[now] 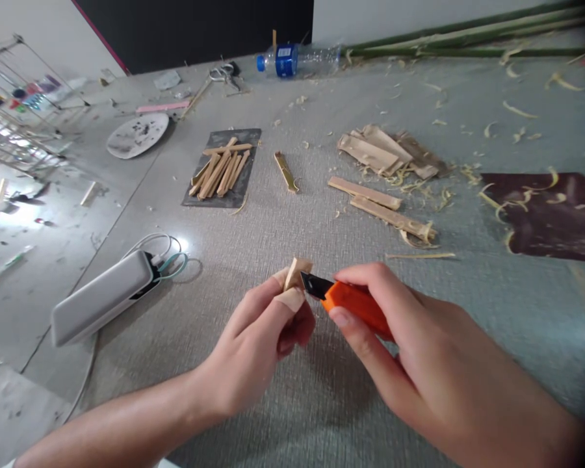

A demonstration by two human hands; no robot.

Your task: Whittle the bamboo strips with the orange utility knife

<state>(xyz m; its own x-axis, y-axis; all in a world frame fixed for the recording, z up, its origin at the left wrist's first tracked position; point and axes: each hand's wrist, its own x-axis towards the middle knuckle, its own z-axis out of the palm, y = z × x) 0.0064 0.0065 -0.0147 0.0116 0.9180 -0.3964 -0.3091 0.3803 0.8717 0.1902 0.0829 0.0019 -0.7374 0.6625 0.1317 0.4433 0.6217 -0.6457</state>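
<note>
1. The left hand (258, 338) is curled nearly closed, its fingers folded toward the palm. Thumb and forefinger pinch a small bamboo piece (297, 272) that sticks up above the fingertips. A tan bandage wraps the thumb tip.
2. The right hand (409, 344) is closed around an orange utility knife (351, 302), thumb lying along the lower edge of the handle and fingers wrapped over the top.
3. The knife's dark blade tip (314, 285) points toward the left hand and meets the lower right side of the bamboo piece, just above the bandaged thumb.
4. Both hands hover close together above a grey textured mat (283, 221), fingertips almost touching.
5. Just left of the left hand lies a grey power bank (100, 299) with a looped cable at its far end.
6. Beyond the left hand, well apart, a dark slab (219, 195) carries a heap of bamboo sticks (221, 170); one single stick (286, 171) lies just right of it.
7. Beyond the right hand lie two flat bamboo strips (380, 207), and farther on a pile of wider slats (390, 153) among curled shavings.
8. To the far right of the right hand lies a dark brown sheet (550, 218) strewn with shavings.
9. At the far edge, a plastic bottle (292, 60) lies on its side beside long green bamboo poles (468, 36).
</note>
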